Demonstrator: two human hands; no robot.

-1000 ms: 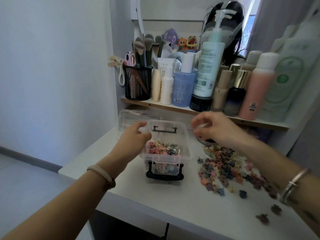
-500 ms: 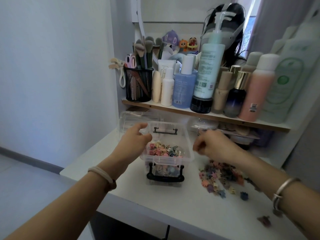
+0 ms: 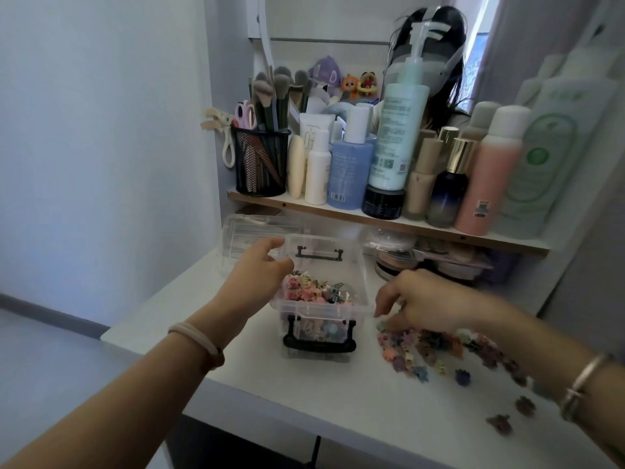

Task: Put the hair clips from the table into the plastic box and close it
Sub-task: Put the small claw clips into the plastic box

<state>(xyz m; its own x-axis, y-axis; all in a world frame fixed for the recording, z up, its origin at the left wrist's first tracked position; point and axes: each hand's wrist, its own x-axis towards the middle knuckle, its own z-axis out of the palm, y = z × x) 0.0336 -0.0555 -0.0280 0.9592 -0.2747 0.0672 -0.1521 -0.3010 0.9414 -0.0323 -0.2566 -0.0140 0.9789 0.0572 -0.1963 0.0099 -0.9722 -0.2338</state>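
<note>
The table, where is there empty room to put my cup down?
The table is bare near its front edge, between the plastic box and the left hand's forearm. Right of the box it is crowded: loose hair clips spread under the right hand. The shelf is packed with bottles.

we stood at a home dressing table (image 3: pixel 338 401). its shelf (image 3: pixel 389 222) held lotion bottles (image 3: pixel 399 137). makeup brushes (image 3: pixel 270 96) filled a mesh cup (image 3: pixel 260 164).

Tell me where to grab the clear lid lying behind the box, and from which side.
Take the lid by its near long edge, coming from the left past the left hand. It lies behind the open box, with the shelf low above it.
</note>
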